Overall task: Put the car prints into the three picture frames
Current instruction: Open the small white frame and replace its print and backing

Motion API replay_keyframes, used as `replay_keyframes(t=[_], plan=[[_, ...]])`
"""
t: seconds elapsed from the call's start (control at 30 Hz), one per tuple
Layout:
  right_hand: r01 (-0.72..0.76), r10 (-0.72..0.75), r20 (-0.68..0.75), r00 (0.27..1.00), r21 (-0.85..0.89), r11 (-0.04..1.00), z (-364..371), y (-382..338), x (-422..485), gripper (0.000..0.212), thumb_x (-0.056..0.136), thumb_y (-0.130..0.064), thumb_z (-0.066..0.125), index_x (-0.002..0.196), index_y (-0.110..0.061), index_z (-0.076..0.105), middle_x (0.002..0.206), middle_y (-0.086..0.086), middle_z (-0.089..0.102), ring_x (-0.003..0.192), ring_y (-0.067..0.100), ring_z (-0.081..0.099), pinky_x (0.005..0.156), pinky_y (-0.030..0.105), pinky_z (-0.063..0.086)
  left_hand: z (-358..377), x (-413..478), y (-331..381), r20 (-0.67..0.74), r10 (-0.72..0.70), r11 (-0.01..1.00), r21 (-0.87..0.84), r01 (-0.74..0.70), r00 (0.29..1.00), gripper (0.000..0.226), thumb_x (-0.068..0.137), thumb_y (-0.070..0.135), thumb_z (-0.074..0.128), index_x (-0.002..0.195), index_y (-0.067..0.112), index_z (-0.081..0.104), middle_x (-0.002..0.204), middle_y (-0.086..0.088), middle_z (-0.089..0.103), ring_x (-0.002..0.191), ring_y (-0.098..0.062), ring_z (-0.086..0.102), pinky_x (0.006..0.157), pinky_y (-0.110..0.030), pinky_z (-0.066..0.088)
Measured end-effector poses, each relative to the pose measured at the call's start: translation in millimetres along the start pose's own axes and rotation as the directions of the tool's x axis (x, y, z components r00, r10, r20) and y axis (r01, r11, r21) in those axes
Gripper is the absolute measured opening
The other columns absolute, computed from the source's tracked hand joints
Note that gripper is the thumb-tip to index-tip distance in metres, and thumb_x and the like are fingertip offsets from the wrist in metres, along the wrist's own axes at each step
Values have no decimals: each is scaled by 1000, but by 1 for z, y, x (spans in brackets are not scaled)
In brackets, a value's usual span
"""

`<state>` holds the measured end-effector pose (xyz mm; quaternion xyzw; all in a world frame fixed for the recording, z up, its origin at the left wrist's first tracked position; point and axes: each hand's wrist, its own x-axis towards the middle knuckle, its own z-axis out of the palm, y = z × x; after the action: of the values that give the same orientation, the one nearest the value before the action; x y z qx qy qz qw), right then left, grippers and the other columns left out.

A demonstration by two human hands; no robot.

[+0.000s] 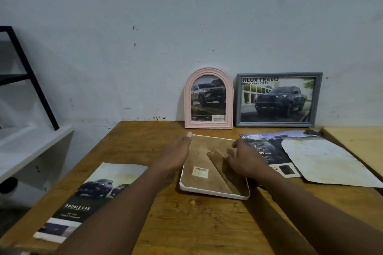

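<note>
A white picture frame (209,189) lies face down mid-table, its brown backing and stand leg showing. My left hand (177,153) rests flat along its left edge, fingers together and straight. Over its right side my right hand (243,160) hovers with fingers spread, touching the stand leg. A pink arched frame (187,97) and a grey rectangular frame (278,74) lean on the wall, each holding a truck print. A "Double Cab" print (93,190) lies at the front left. Another cut-out print (269,147) lies to the right.
A white paper offcut (323,163) overlaps the right print. The wooden table (199,225) meets a lighter table (356,143) at the right. A white shelf (27,147) with a black metal leg stands at the left, below table height.
</note>
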<state>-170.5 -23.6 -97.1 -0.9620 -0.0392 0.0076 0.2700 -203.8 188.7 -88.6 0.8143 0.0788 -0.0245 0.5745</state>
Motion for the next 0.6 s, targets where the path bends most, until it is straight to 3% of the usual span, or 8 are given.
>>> replay_keyframes(t=[0.07,0.13,0.27,0.43,0.6], plan=[[43,-44,-12,999,-75,996,7,4,-4,50,92,-43,59,136,-25,43,136,6,52,119,25,54,97,47,51,5,0,-14,12,-10,1000,-9,10,1000,66,84,85,37,123,36,60,126,5,66,114,-20,63,101,-49,50],[75,-79,-31,996,-112,991,11,6,-3,52,93,-45,56,138,-24,41,141,7,47,125,26,49,99,47,49,8,3,-19,8,1,996,84,-1,1000,85,71,96,35,134,42,53,136,5,61,123,-23,59,103,-52,49],[139,-148,-50,988,-154,978,9,9,10,55,92,-47,57,138,-21,41,141,8,47,128,28,45,102,46,46,15,10,-11,-89,147,851,519,-80,985,63,100,67,28,153,33,34,155,-2,43,141,-29,41,112,-50,39],[143,-155,-28,987,-249,958,19,7,24,54,96,-55,40,139,-21,40,144,7,48,134,31,40,107,51,35,29,25,-21,-15,178,785,605,-133,984,69,101,65,24,160,31,15,167,-2,22,152,-26,22,118,-49,26],[169,-191,-57,980,-272,947,29,2,27,58,97,-54,34,144,-21,33,149,8,44,135,34,36,107,52,31,24,30,-39,-6,230,760,626,-176,973,74,99,68,18,161,29,9,168,-1,18,152,-23,22,120,-46,26]])
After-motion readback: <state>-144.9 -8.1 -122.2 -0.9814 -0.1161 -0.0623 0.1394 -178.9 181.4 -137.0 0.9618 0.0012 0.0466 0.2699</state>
